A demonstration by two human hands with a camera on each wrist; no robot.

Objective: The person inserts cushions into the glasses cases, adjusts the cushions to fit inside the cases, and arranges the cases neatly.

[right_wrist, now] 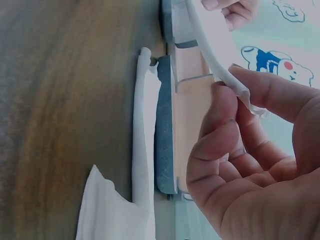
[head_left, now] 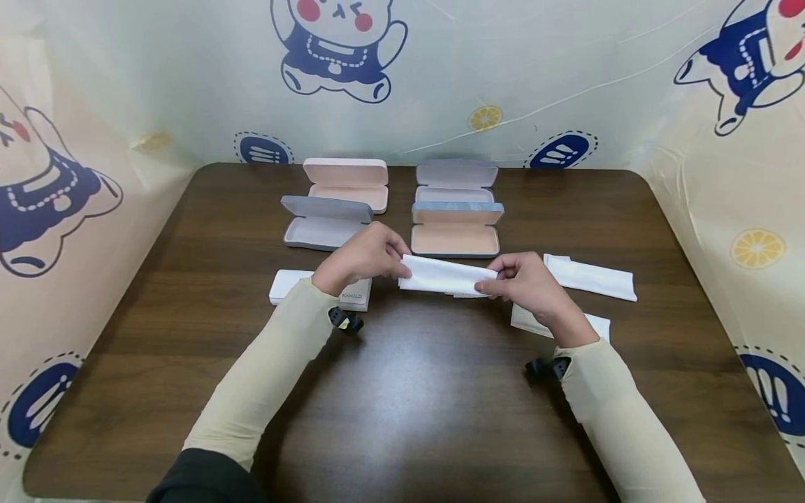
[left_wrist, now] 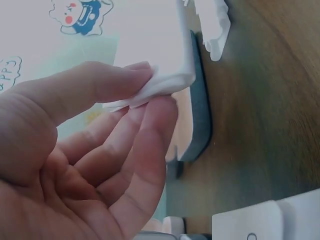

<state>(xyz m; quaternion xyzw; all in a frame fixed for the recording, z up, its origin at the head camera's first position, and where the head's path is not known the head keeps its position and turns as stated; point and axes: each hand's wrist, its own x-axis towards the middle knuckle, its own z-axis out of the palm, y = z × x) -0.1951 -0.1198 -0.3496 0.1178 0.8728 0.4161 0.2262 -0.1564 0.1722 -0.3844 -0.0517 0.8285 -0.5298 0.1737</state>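
A folded white cloth [head_left: 443, 274] is stretched between my two hands above the table. My left hand [head_left: 367, 257] pinches its left end, thumb on top and fingers beneath, as the left wrist view shows. At the other end, my right hand [head_left: 527, 285] pinches the cloth between thumb and fingers. Just behind it stands an open glasses case [head_left: 455, 241] with peach lining and a marbled blue lid. Beneath my left wrist lie white folded pieces [head_left: 291, 285], one with dark lettering. More folded white cloths [head_left: 591, 277] lie beside and under my right hand.
Three other open glasses cases stand toward the back: a pink one [head_left: 348, 185], a grey-blue one [head_left: 327, 227] and a lavender one [head_left: 455, 183]. The brown table [head_left: 402, 419] meets a cartoon-printed sheet [head_left: 440, 91] at its back and sides.
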